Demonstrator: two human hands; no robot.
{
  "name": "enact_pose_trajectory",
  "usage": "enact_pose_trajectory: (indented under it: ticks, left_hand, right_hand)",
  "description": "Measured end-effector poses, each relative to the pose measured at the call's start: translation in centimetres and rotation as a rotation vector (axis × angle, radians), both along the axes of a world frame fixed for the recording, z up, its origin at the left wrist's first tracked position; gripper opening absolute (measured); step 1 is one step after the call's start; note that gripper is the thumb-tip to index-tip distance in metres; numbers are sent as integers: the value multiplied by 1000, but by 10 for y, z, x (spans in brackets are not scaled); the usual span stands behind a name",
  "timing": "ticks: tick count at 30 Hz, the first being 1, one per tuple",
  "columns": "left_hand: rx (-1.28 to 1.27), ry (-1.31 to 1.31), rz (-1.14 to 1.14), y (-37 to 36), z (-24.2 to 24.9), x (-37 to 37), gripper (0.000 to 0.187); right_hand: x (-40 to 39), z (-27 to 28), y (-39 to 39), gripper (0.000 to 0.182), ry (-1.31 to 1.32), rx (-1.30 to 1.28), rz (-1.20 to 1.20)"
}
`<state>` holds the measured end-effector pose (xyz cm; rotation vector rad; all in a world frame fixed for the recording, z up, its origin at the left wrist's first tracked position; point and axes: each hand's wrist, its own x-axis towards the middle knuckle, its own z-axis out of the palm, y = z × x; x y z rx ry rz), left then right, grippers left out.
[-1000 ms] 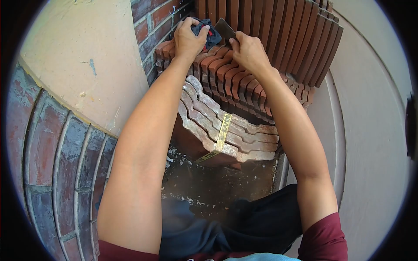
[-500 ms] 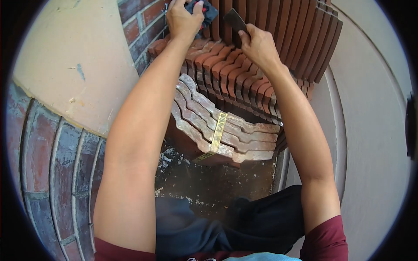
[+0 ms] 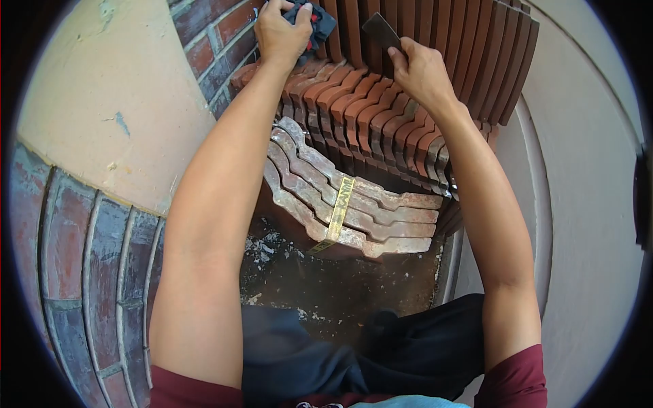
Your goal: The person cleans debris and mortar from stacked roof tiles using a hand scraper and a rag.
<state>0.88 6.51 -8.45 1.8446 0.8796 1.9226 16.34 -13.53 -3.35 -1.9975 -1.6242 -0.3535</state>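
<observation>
Reaching to the top of the head view, my left hand (image 3: 281,32) is closed on a crumpled dark cloth-like bundle (image 3: 321,28) with a bit of red showing. My right hand (image 3: 424,73) grips a flat dark blade (image 3: 381,31) with a squared end, its handle hidden in the fingers. The blade points up and left, apart from the bundle. Behind both hands stand brown clay tiles (image 3: 469,47) on edge in a close row. Just below the hands runs a row of wavy orange tiles (image 3: 354,95).
A strapped stack of wavy tiles (image 3: 391,216), bound with a yellow printed band (image 3: 340,207), lies between my forearms. White flakes lie on the dark floor (image 3: 306,285). Brick wall (image 3: 68,258) and a cream panel (image 3: 102,102) bound the left; a pale curved wall (image 3: 585,204) the right.
My right hand and the blade have shifted slightly to the right, and my left hand with the bundle slightly left. The view has also moved a little; both grips stay the same.
</observation>
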Motion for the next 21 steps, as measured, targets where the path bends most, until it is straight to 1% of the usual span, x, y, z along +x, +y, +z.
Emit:
enact_pose_trajectory:
  ticks: [1, 4, 5, 7, 10, 14, 17, 21]
  left_hand:
    - [-96, 58, -36, -2, -1, -4, 35]
    - [162, 16, -5, -4, -13, -1, 34]
    - [217, 18, 42, -4, -16, 0, 33]
    - [102, 43, 24, -6, -19, 1, 34]
    - [78, 56, 25, -7, -15, -1, 35]
    - [-71, 101, -34, -1, -14, -4, 36]
    - [145, -2, -2, 4, -18, 2, 36]
    - [49, 60, 34, -1, -16, 0, 37]
  right_hand:
    - [0, -1, 0, 23, 4, -2, 3]
    - [0, -5, 5, 23, -6, -8, 10]
    - [0, -7, 6, 23, -12, -15, 13]
    - [1, -7, 7, 23, -14, -11, 13]
    - [0, -6, 7, 24, -15, 10, 26]
    - [0, -5, 7, 23, -25, 12, 21]
    - [-1, -8, 8, 23, -22, -3, -5]
    - [0, -11, 10, 22, -21, -14, 16]
